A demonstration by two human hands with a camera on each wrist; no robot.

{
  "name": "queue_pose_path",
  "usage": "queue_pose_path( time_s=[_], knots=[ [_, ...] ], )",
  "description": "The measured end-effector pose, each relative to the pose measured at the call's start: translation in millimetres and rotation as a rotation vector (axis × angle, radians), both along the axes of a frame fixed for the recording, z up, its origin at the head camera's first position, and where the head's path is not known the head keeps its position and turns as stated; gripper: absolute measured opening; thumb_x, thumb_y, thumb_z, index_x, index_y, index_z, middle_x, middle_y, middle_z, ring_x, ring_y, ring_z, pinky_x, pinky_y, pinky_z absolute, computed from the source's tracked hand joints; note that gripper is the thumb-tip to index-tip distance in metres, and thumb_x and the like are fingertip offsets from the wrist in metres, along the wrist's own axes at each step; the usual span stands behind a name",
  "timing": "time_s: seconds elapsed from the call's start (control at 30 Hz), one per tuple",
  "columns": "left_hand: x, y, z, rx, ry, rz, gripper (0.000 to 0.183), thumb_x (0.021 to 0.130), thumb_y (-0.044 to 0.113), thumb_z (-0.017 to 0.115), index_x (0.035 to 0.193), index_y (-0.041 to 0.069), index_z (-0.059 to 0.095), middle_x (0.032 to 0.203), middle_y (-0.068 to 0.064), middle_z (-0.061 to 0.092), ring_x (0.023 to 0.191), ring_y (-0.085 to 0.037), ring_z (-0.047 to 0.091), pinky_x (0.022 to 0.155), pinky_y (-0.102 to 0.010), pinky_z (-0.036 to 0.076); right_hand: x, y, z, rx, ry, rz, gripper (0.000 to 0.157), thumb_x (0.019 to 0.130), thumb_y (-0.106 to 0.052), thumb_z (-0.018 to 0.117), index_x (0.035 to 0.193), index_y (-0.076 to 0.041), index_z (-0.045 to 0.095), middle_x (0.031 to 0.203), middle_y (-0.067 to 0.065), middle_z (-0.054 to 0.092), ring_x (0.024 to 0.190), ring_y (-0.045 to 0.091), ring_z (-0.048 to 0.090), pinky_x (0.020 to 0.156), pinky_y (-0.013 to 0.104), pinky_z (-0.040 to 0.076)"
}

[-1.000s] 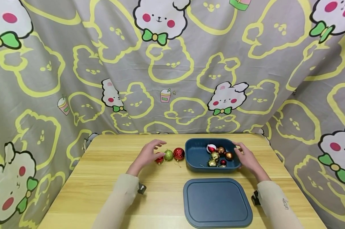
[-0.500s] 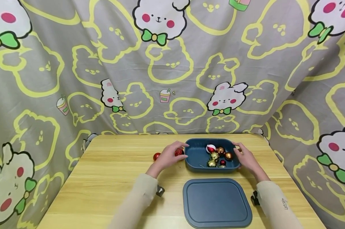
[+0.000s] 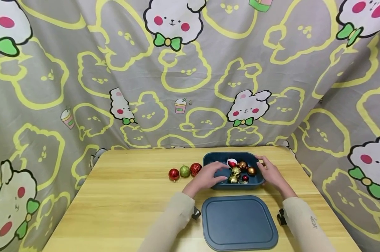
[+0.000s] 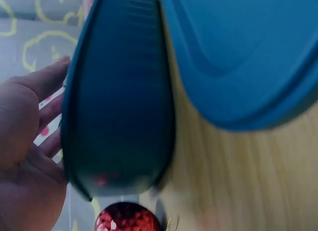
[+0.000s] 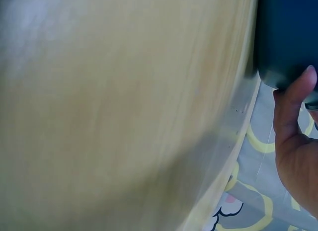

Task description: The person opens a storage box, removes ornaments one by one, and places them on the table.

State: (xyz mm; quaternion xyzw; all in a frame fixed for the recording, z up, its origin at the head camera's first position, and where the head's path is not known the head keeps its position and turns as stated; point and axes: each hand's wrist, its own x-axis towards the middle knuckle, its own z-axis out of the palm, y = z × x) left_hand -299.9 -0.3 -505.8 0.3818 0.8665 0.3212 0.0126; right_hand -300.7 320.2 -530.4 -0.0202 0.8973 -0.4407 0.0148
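Note:
A dark blue rectangular box [image 3: 209,158] holds several Christmas baubles: a red-and-white one [image 3: 232,163], copper ones [image 3: 251,170], gold ones [image 3: 236,172] and a small dark red one [image 3: 245,178]. My left hand [image 3: 208,176] is over the box's left part, fingers spread and nothing held; in the left wrist view its fingers pass behind the rim. At the right end, my right hand [image 3: 269,171] grips the box, thumb [image 5: 298,92] against its corner in the right wrist view. Left of the box lie a red bauble [image 3: 174,174], a green one [image 3: 184,170] and a larger red one [image 3: 195,169].
The flat blue lid [image 3: 239,222] lies on the wooden table [image 3: 120,196] in front of the box. A patterned grey curtain [image 3: 190,80] hangs behind the table and along both sides.
From beside the loose baubles, my left hand has moved right, past the box's left end and over its inside. The right hand has stayed on the box's right end.

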Motion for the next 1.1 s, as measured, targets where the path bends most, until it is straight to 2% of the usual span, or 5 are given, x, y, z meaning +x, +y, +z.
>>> queue_pose_path(
  time_s=[0.3, 0.47, 0.87, 0.97, 1.1],
  knots=[
    [0.1, 23.9, -0.8, -0.159, 0.066, -0.019, 0.041, 0.102, 0.034, 0.067, 0.140, 0.019, 0.063, 0.136, 0.001, 0.066, 0.113, -0.015, 0.067, 0.094, -0.026, 0.055, 0.9, 2.3, -1.9, 0.009, 0.009, 0.000, 0.048, 0.115, -0.029, 0.034, 0.160, -0.014, 0.034, 0.127, 0.037, 0.051, 0.054, 0.025, 0.061, 0.047, 0.041, 0.057],
    [-0.4, 32.4, -2.0, -0.199, 0.043, -0.036, 0.036, 0.103, 0.034, 0.066, 0.136, 0.019, 0.066, 0.132, 0.004, 0.069, 0.107, -0.008, 0.069, 0.091, -0.020, 0.054, 2.9, 1.4, -3.1, 0.014, 0.004, 0.005, 0.048, 0.114, -0.027, 0.034, 0.160, -0.012, 0.033, 0.125, 0.037, 0.053, 0.052, 0.025, 0.061, 0.046, 0.042, 0.057],
    [-1.2, 38.5, -7.9, -0.293, -0.100, -0.061, 0.037, 0.107, 0.041, 0.055, 0.139, 0.026, 0.065, 0.144, 0.007, 0.062, 0.133, -0.013, 0.058, 0.112, -0.032, 0.048, 9.0, -2.5, -7.9, 0.016, 0.017, -0.002, 0.046, 0.114, -0.027, 0.037, 0.158, -0.012, 0.036, 0.119, 0.033, 0.057, 0.058, 0.024, 0.062, 0.045, 0.040, 0.057],
    [-6.6, 41.4, -7.5, -0.285, -0.087, -0.078, 0.034, 0.107, 0.039, 0.057, 0.135, 0.025, 0.067, 0.140, 0.006, 0.064, 0.129, -0.011, 0.060, 0.109, -0.029, 0.049, 6.2, -1.5, -5.3, 0.006, 0.017, -0.011, 0.046, 0.114, -0.029, 0.037, 0.158, -0.013, 0.036, 0.120, 0.033, 0.057, 0.056, 0.024, 0.062, 0.045, 0.041, 0.057],
    [-12.7, 43.5, -6.0, -0.254, -0.069, -0.076, 0.027, 0.105, 0.037, 0.061, 0.127, 0.023, 0.070, 0.127, 0.009, 0.068, 0.113, -0.007, 0.064, 0.099, -0.024, 0.051, 1.8, -0.6, -1.3, -0.001, 0.021, -0.002, 0.047, 0.114, -0.029, 0.036, 0.159, -0.012, 0.035, 0.120, 0.035, 0.057, 0.054, 0.024, 0.062, 0.045, 0.041, 0.057]
  ],
)
